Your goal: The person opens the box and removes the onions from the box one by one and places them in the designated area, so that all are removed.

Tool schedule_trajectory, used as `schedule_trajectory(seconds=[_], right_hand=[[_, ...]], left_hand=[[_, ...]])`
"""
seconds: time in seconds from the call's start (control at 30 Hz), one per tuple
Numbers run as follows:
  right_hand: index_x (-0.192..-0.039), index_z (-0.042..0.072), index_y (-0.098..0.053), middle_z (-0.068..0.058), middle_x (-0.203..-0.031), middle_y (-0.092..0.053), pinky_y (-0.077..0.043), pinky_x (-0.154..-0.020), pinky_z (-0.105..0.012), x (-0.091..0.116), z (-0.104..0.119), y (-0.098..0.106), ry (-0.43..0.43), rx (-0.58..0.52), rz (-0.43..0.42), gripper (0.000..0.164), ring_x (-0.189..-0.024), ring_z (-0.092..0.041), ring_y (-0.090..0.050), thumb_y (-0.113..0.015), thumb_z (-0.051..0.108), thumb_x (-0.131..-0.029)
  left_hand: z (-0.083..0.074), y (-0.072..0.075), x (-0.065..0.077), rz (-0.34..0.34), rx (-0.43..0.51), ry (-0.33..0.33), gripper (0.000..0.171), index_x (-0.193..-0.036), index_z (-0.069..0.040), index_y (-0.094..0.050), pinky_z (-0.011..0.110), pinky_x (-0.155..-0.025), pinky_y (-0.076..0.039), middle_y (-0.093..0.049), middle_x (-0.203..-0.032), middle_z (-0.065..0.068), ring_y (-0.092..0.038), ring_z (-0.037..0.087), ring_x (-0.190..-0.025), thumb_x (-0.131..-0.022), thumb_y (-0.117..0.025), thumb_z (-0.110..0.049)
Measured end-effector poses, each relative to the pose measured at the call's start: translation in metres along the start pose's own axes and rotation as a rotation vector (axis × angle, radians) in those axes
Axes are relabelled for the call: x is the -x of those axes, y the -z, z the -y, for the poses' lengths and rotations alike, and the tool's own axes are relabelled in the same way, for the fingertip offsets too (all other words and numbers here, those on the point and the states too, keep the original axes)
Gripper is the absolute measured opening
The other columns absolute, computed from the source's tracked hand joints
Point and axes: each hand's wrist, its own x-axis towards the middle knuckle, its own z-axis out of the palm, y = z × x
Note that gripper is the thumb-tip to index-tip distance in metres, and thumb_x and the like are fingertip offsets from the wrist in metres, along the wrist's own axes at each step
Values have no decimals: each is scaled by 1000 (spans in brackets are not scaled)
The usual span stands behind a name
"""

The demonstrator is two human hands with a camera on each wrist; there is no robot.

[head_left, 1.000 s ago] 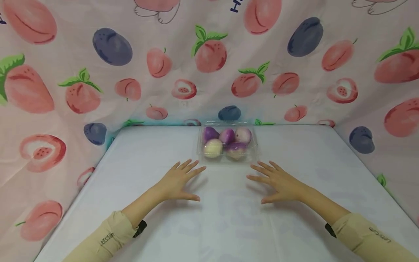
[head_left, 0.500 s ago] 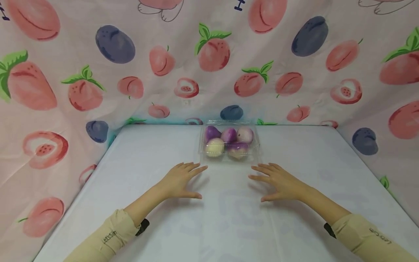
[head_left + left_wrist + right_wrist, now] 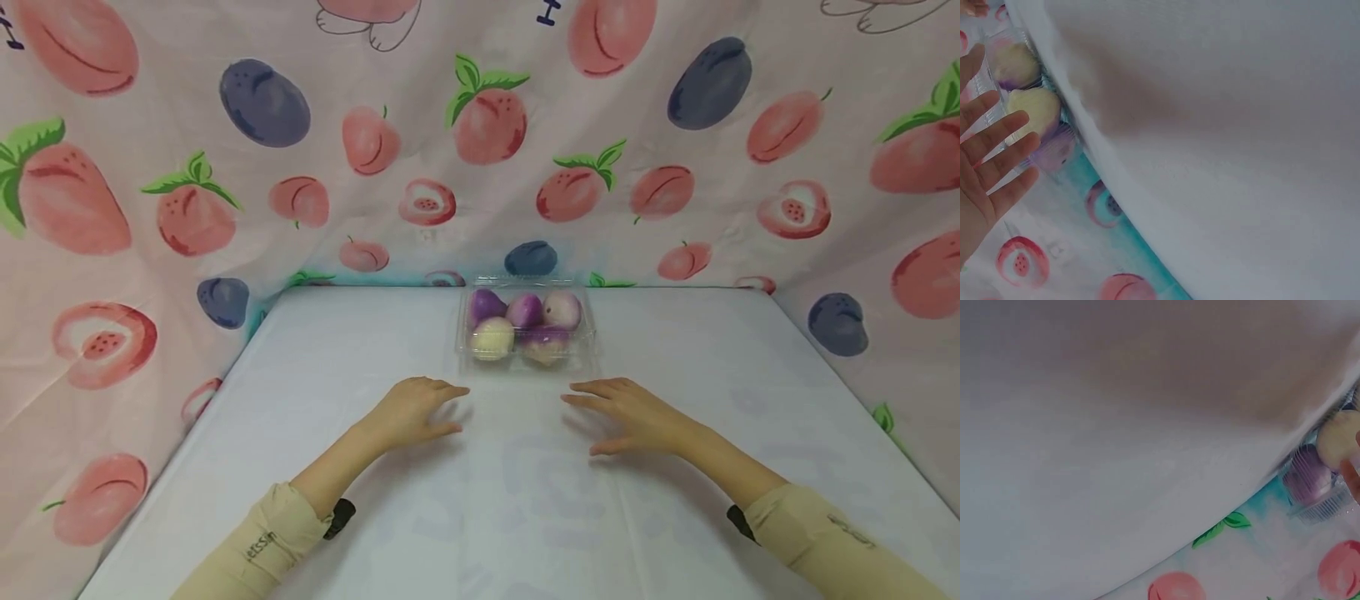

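A clear plastic clamshell box (image 3: 590, 337) sits near the far edge of the table. Inside are several round purple-and-cream vegetables (image 3: 492, 339) that look like turnips. Short of the box's left front corner, my left hand (image 3: 405, 415) is spread above the cloth, holding nothing. My right hand (image 3: 637, 417) mirrors it near the right front corner, likewise without anything in it. Neither hand touches the box. In the left wrist view, the left fingers (image 3: 1004, 134) appear spread with the box beyond them. Only a bit of the right fingertips (image 3: 1352, 478) shows in the right wrist view.
A white cloth (image 3: 525, 517) covers the table. Behind the box rises a pink fabric backdrop (image 3: 420, 100) printed with fruit, which also runs along the left and right sides.
Both hands have drawn slightly back and lowered, and their fingers are less widely fanned. The box stays put; the whole view shifted slightly at first.
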Motion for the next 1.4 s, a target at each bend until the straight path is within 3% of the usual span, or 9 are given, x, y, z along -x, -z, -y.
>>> schedule_trajectory(seconds=[0.3,0.5,0.57,0.73,0.87,1.07,1.4], right_hand=[[-128,12,-58,-12,-126,-60,-43,-93,-52,-12,0,0,-4,-8,-52,64,-114,-30,-57,-77,39,-74],[-122,8,-62,-10,-117,-66,-46,-90,-50,-23,0,-1,23,26,-158,54,-107,-29,-60,-78,30,-75],[-119,7,-64,-10,-113,-67,-47,-89,-49,-28,0,-2,26,44,-212,47,-104,-28,-61,-69,39,-84],[-111,5,-67,-10,-104,-69,-49,-85,-47,-44,3,-3,10,100,-330,43,-96,-28,-63,-59,42,-91],[-106,3,-68,-12,-101,-68,-49,-84,-47,-60,7,-2,1,130,-394,36,-93,-30,-63,-75,25,-78],[-104,5,-69,-11,-99,-68,-50,-83,-45,-81,8,-2,19,149,-469,36,-93,-30,-63,-79,15,-71],[-103,4,-69,-14,-101,-68,-49,-86,-44,-103,4,-7,56,137,-518,31,-95,-30,-62,-77,13,-74]], left_hand=[[-2,3,-2,-33,51,42,40,-122,-12,-64,42,-88,-51,-69,-114,8,-65,25,-104,-87,-66,-33],[-2,6,-3,-86,64,67,39,-121,-12,-64,42,-87,-51,-69,-113,7,-65,24,-104,-88,-65,-33],[-3,6,-3,-104,66,70,38,-120,-12,-64,42,-87,-51,-70,-112,7,-65,24,-103,-88,-65,-33],[-6,5,-8,-187,102,107,35,-116,-12,-67,41,-87,-52,-71,-110,6,-66,24,-102,-88,-66,-31],[-9,6,-14,-278,137,182,31,-113,-11,-68,43,-87,-51,-71,-110,6,-65,25,-103,-87,-67,-29],[-5,6,-20,-375,153,283,30,-113,-10,-68,43,-77,-54,-72,-102,8,-67,27,-94,-87,-67,-25],[8,0,-31,-354,199,409,34,-120,-7,-63,42,-73,-53,-71,-106,12,-68,29,-87,-92,-61,-26]])
